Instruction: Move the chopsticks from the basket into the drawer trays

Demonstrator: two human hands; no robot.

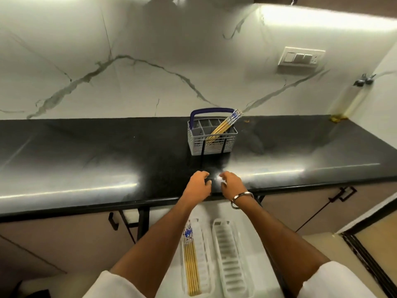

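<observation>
A home kitchen: a black stone bench (pixel 86 151) against a white marble-veined backsplash (pixel 129 61), cabinet doors with black handles (pixel 113 221) beneath, a wall switch plate (pixel 300 58), and a cutlery basket (pixel 211 136).

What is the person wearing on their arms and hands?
Both hands are bare, with no gloves: the left hand and the right hand. A shiny silver bangle circles the right wrist. Short white sleeves cover the upper arms, and the forearms are uncovered.
</observation>
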